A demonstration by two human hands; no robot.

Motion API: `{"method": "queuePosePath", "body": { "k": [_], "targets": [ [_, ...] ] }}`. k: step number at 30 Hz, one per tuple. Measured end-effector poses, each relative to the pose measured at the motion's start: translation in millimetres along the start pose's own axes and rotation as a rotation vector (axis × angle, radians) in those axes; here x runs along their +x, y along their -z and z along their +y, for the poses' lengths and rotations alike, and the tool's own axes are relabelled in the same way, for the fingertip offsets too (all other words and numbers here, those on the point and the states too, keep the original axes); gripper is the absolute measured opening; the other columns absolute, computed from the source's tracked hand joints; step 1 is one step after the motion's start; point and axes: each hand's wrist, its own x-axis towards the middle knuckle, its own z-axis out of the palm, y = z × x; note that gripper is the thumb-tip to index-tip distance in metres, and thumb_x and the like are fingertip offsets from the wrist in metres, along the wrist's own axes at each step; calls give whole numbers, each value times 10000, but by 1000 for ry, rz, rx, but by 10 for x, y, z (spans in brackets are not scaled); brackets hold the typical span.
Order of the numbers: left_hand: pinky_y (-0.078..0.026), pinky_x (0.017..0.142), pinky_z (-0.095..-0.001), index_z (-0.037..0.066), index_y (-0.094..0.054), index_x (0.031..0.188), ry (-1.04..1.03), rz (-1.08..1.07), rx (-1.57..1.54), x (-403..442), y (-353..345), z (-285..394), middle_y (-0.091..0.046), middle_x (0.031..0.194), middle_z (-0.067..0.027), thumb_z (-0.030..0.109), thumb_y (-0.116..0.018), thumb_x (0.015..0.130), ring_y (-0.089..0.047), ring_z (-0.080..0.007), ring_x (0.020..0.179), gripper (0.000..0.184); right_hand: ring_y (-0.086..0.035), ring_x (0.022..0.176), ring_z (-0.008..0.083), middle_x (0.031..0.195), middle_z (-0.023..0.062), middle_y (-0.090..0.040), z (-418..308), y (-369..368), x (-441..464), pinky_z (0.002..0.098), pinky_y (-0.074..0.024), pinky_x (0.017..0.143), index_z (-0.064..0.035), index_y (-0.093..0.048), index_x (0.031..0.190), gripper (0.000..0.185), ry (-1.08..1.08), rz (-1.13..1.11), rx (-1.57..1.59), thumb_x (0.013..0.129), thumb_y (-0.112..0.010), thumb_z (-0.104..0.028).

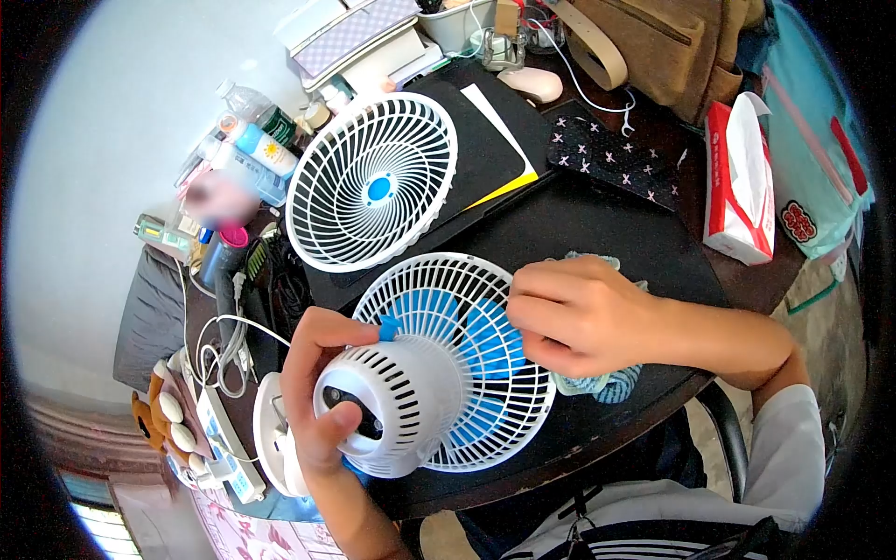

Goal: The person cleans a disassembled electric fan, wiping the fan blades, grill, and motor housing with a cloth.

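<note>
A white electric fan (pixel 439 392) with blue blades lies tilted over the table, the back of its cage and its motor housing toward me. My left hand (pixel 322 392) is wrapped round the motor housing, thumb at the dark recess in its end and index finger near a blue knob (pixel 388 328). At the right rim of the rear grille (pixel 541 411) is my right hand (pixel 583 313), its fingers curled and closed. Its fingertips are partly hidden, so what they pinch does not show. A bunched blue-green cloth (pixel 611 385) shows above and below this hand.
The detached front grille (pixel 373 182) rests on a black folder beyond the fan. Bottles (pixel 257 145) and books stand at the back. A tissue pack (pixel 740 182) and a brown bag (pixel 653 51) are at the right. A power strip (pixel 229 443) with cables lies at the left.
</note>
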Motion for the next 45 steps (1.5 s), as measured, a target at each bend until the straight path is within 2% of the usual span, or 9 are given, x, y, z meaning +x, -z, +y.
{"method": "queuePosePath", "body": {
  "k": [4,10,13,22,28,32,35,41,45],
  "targets": [
    [-498,804,-335,-47,-615,987,5,16,8,-7,-25,15,-541,946,-115,618,-654,677,-616,-230,856,734,-532,611,273,801,107,-481,8,-4,-3,385,-435,501,-8,-565,859,169,11,-2,40,736,-678,19],
    [-484,793,-339,-44,-618,978,4,18,29,-2,-29,35,-562,949,-126,637,-642,672,-618,-238,864,747,-605,768,321,890,129,-509,-7,-10,-35,437,-513,639,-6,-577,985,229,-18,-76,127,806,-685,-98],
    [-491,791,-337,-45,-618,982,-5,5,42,-6,-10,10,-569,952,-131,634,-650,668,-628,-242,862,749,-613,760,277,969,138,-577,-97,-21,-21,365,-521,632,24,-622,955,192,33,-97,77,779,-699,34],
    [-505,778,-328,-43,-614,987,17,21,2,-8,-2,-9,-557,940,-116,621,-684,651,-638,-233,845,746,-634,832,280,998,141,-594,-80,-111,-40,374,-541,684,32,-635,999,237,34,-1,138,783,-733,38],
    [-451,734,-280,-62,-657,1028,-4,22,-47,-8,-33,13,-563,948,-87,594,-707,661,-602,-175,831,753,-605,884,370,972,171,-536,-55,-100,-28,443,-525,749,10,-532,1032,249,-129,0,265,832,-675,-25],
    [-473,766,-298,-60,-645,1028,18,16,-42,-12,-22,16,-568,961,-99,600,-697,664,-612,-193,857,755,-573,844,379,944,172,-509,-37,-30,-22,458,-501,718,1,-499,1017,315,-156,-65,168,773,-688,-60],
    [-504,808,-332,-52,-622,1009,31,5,-2,-10,-2,25,-569,971,-118,623,-679,661,-618,-225,877,762,-580,807,315,960,161,-543,-31,-10,-23,383,-504,701,15,-552,1000,293,-96,-102,101,730,-664,34],
    [-488,791,-329,-52,-625,1004,34,6,8,-11,-20,48,-571,969,-119,632,-674,664,-605,-216,858,765,-606,861,320,1029,165,-581,-71,-87,-21,391,-520,728,24,-589,1049,318,24,4,137,746,-651,93],
    [-466,759,-292,-60,-640,1021,19,12,-31,-12,-28,36,-569,959,-100,597,-697,662,-607,-188,850,751,-619,973,351,1051,174,-589,-105,-94,-13,417,-539,842,42,-582,1072,347,15,-3,160,757,-711,-24]
  ]
}}
